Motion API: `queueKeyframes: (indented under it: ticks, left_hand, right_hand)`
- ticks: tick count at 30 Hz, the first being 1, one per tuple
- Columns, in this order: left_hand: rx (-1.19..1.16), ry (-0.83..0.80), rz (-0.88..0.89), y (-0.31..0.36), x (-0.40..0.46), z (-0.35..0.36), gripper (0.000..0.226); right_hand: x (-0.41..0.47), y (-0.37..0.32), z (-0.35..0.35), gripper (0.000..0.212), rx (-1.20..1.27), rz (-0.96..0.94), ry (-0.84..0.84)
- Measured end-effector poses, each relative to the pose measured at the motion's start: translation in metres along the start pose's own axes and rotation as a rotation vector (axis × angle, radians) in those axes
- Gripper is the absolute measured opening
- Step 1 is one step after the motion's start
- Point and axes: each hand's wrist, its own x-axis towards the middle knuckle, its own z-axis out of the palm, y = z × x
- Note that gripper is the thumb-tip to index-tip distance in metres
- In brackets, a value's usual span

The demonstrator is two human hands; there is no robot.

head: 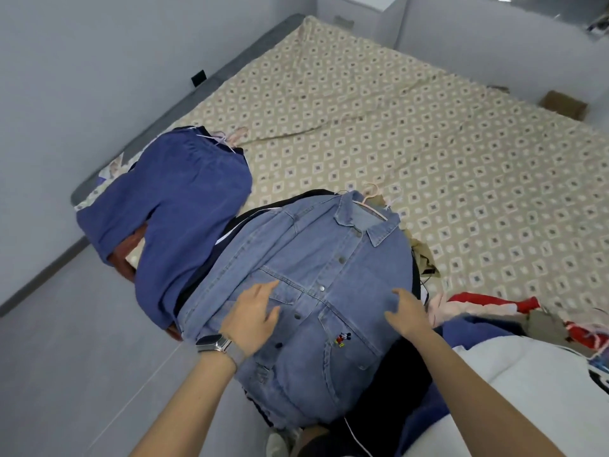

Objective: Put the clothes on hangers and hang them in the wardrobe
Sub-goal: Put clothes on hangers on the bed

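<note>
A light blue denim jacket (316,275) lies buttoned and face up on a pile of dark clothes at the near edge of the bed. A pink hanger (370,201) sticks out of its collar. My left hand (253,318), with a watch on the wrist, rests flat on the jacket's left chest. My right hand (407,313) presses flat on the jacket's right side with fingers spread. To the left lies a dark blue garment (184,206) on a white hanger (217,140), spread over the bed's corner.
The bed (412,127) has a beige patterned sheet. Red, pink and olive clothes (494,311) are heaped at the right edge. A cardboard box (563,103) sits beyond the bed at the far right. The grey floor (66,357) lies to the left.
</note>
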Motion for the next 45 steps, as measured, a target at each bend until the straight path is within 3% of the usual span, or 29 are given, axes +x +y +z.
queueKeyframes:
  ticks: [6,12,18,22,23,27,31,36,41,45]
  left_hand:
    - [0.038,-0.086,-0.013,0.004,0.058,0.019,0.048]
    - [0.055,-0.073,-0.046,-0.01,0.094,0.025,0.046]
    - [0.05,-0.085,-0.072,-0.012,0.112,0.031,0.046]
    - [0.04,-0.092,-0.08,-0.014,0.12,0.035,0.047]
    - [0.037,-0.097,-0.085,-0.015,0.122,0.036,0.048]
    - [0.021,-0.097,-0.096,-0.016,0.124,0.04,0.047]
    - [-0.025,-0.095,-0.097,-0.017,0.121,0.047,0.045]
    - [-0.069,-0.097,-0.091,-0.019,0.112,0.058,0.043]
    - [-0.155,-0.052,-0.037,-0.005,0.101,0.061,0.04]
    - [-0.215,-0.038,0.028,0.008,0.086,0.064,0.039]
  right_hand:
    - [0.059,0.015,-0.012,0.06,0.157,0.128,0.001]
    - [0.124,0.018,-0.019,0.066,0.276,0.22,0.06]
    - [0.167,0.023,-0.017,0.024,0.329,0.215,0.134]
    - [0.207,0.048,-0.004,0.064,0.37,0.238,0.184]
    - [0.213,0.049,-0.005,0.066,0.382,0.223,0.199]
    - [0.204,0.014,-0.03,0.052,0.493,0.215,0.182]
    - [0.2,-0.004,-0.034,0.059,0.595,0.257,0.087]
    - [0.184,-0.014,-0.029,0.045,0.604,0.209,0.155]
    - [0.173,-0.018,-0.041,0.041,0.485,0.177,0.037]
    - [0.145,-0.03,-0.047,0.046,0.315,-0.029,0.086]
